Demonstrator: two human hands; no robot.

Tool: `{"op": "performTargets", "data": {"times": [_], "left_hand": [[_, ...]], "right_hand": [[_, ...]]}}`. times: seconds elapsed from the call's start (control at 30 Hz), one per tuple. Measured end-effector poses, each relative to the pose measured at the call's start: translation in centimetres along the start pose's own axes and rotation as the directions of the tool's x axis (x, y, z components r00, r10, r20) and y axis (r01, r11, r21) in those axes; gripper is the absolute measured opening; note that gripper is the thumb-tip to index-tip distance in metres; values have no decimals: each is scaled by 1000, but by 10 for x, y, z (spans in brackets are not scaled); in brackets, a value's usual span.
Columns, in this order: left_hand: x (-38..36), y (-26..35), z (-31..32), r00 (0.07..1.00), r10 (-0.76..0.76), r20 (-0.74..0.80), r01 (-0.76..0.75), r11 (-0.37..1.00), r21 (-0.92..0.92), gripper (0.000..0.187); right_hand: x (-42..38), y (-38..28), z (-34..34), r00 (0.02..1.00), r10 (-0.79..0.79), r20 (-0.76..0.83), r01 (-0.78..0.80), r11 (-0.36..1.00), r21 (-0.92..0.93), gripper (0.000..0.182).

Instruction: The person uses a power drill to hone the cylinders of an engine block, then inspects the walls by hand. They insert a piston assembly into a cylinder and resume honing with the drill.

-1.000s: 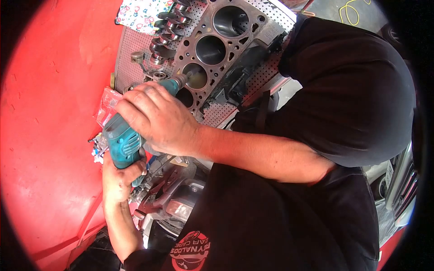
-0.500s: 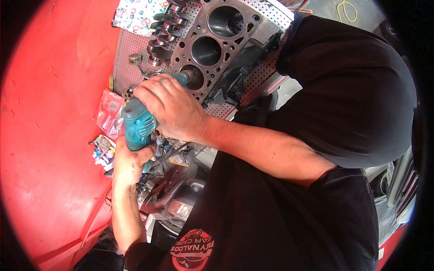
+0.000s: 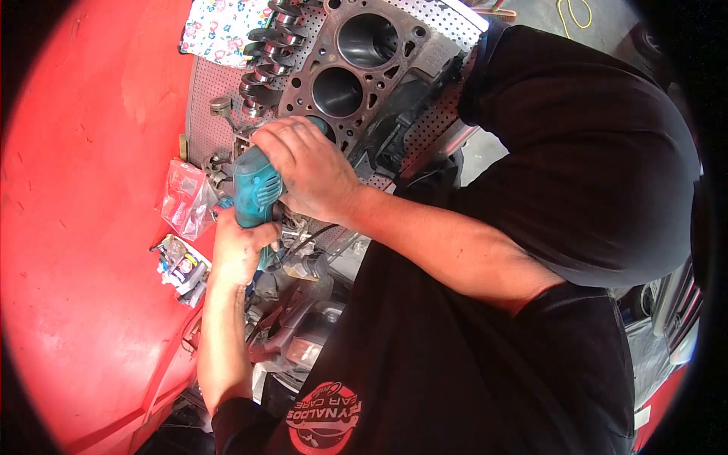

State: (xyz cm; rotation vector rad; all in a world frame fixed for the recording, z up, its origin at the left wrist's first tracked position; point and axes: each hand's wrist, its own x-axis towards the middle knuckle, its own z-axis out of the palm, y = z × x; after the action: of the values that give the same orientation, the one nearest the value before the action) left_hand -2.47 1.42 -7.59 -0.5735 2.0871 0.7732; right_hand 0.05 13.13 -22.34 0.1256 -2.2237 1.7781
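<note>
A teal power drill (image 3: 256,188) is held in both of my hands. My left hand (image 3: 239,250) is closed around its handle, the thumb lying across it. Over the front of the drill body wraps my right hand (image 3: 318,167), its fingers curled on the housing. The drill's nose points toward the nearest cylinder bore of a metal engine block (image 3: 330,57). Two other round bores show in the block farther away. My right hand hides most of the near bore and the drill's tip.
A crankshaft (image 3: 262,74) lies beside the block on a perforated bench top (image 3: 208,83). Close by are a piston (image 3: 221,106), a floral cloth (image 3: 220,30) and a clear plastic bag (image 3: 186,199). A large red panel (image 3: 91,212) fills the left side.
The drill and both hands have shifted right in view, while the block has moved slightly up and left. The drill's tip, visible in the near bore before, is now hidden.
</note>
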Motion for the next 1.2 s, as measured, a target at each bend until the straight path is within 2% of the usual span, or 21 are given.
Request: {"op": "performTargets", "data": {"times": [0.17, 0.4, 0.53, 0.87, 0.97, 1.13, 1.2], "left_hand": [[13, -9, 3, 1000, 0, -6, 0, 1000, 20, 17], [28, -19, 9, 999, 8, 33, -8, 1000, 22, 22], [29, -19, 5, 999, -11, 51, 8, 998, 56, 24], [26, -16, 8, 999, -13, 42, 13, 1000, 10, 21], [24, -23, 5, 999, 18, 38, -19, 1000, 20, 18], [-17, -21, -4, 997, 73, 15, -73, 996, -47, 15], [-38, -17, -11, 999, 35, -12, -35, 999, -16, 16]], "right_hand": [[-5, 10, 1, 999, 36, 24, -35, 999, -31, 78], [-12, 21, 2, 999, 45, 18, -44, 997, -64, 83], [-10, 21, 3, 999, 35, 13, -34, 998, -53, 84], [-10, 18, 2, 999, 52, -13, -52, 999, 4, 80], [-10, 17, 3, 998, 11, -68, -11, 1000, -2, 77], [-9, -13, 0, 997, -73, -13, 72, 997, -36, 72], [-8, -28, -1, 994, -105, -22, 105, 994, -20, 69]]}}
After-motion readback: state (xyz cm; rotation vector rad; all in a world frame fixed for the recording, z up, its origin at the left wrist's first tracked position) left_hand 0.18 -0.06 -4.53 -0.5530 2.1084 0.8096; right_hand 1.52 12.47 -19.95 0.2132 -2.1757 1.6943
